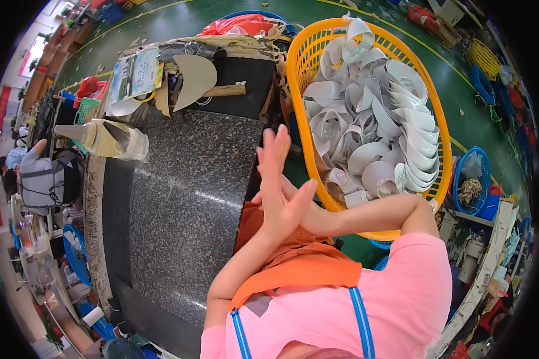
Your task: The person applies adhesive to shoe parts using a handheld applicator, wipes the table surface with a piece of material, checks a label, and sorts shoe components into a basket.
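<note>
My left hand [274, 200] is raised in front of my orange apron [299, 269], fingers stretched out and thumb apart, with nothing in it. Behind it and touching it is my right hand [315, 219], whose fingers are mostly hidden. To the left of both hands lies a speckled dark stone slab [185, 203] on the worktable. A yellow plastic basket [299, 102] stands close by on the right. It holds many white curved pieces that look like cap brims [380, 113], some of them stacked in an overlapping row along its right side.
A squeeze bottle [117, 139] of pale yellowish stuff lies on the table's left edge. At the far end are a beige brim-shaped piece [196, 79], a wooden handle [224, 91] and a printed sheet [136, 73]. A blue basket [472, 179] stands at the right.
</note>
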The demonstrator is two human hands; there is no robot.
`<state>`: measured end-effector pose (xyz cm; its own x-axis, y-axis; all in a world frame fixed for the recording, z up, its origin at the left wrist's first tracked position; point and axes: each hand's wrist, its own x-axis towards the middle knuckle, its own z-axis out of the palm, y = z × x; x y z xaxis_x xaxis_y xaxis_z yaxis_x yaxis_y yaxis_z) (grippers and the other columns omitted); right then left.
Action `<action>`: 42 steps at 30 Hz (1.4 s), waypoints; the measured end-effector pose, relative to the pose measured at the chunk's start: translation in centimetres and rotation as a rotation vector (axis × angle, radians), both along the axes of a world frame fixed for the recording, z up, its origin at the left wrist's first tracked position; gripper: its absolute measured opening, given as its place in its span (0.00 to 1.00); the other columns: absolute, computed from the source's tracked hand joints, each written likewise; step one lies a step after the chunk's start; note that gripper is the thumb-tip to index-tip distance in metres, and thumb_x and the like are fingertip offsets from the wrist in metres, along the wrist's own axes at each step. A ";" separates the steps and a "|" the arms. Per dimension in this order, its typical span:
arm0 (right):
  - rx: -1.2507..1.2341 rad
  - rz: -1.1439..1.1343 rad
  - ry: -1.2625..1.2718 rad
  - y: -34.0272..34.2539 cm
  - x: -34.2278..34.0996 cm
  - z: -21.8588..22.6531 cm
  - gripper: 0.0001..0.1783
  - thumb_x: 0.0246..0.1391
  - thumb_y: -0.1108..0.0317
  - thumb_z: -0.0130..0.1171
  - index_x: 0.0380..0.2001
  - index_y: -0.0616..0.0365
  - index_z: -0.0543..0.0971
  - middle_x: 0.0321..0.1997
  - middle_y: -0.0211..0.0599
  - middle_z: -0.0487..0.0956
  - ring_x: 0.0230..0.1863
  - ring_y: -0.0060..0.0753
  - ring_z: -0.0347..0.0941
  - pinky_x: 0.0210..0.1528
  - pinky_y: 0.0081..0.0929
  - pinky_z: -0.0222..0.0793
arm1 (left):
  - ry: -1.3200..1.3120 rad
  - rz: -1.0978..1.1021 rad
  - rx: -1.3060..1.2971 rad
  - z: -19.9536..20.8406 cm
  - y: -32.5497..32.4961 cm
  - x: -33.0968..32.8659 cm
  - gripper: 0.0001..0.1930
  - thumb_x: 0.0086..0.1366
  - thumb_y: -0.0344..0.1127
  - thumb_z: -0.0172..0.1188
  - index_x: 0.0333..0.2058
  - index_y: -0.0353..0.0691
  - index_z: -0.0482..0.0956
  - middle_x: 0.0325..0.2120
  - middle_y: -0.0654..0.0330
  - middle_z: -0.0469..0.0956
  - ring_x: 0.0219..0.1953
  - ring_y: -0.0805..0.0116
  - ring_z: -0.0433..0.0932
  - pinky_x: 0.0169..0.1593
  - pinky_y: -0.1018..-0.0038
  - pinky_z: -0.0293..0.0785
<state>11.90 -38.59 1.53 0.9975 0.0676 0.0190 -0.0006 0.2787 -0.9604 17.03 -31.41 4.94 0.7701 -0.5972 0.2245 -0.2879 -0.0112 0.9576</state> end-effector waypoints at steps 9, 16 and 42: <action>-1.294 -0.681 -0.036 -25.0 2.7 0.7 0.15 0.48 0.56 0.55 0.34 0.54 0.79 0.36 0.43 0.77 0.41 0.46 0.72 0.44 0.38 0.67 | 0.104 0.128 0.109 -4.2 0.2 4.5 0.12 0.61 0.28 0.55 0.43 0.33 0.76 0.34 0.57 0.80 0.38 0.71 0.78 0.43 0.75 0.73; -1.709 -0.550 0.341 -40.4 -3.2 -2.7 0.28 0.53 0.43 0.47 0.40 0.58 0.77 0.42 0.47 0.77 0.45 0.49 0.72 0.48 0.41 0.67 | -0.268 0.122 0.371 -6.4 0.6 4.5 0.10 0.61 0.29 0.55 0.41 0.41 0.78 0.19 0.57 0.75 0.19 0.70 0.73 0.25 0.78 0.67; 0.365 -1.462 0.307 -20.4 -19.9 -6.5 0.23 0.51 0.63 0.57 0.50 0.58 0.68 0.34 0.33 0.73 0.29 0.26 0.70 0.30 0.21 0.68 | -0.596 -0.623 0.718 -5.9 -36.7 0.7 0.42 0.58 0.64 0.44 0.56 0.29 0.60 0.56 0.41 0.62 0.60 0.50 0.60 0.62 0.64 0.54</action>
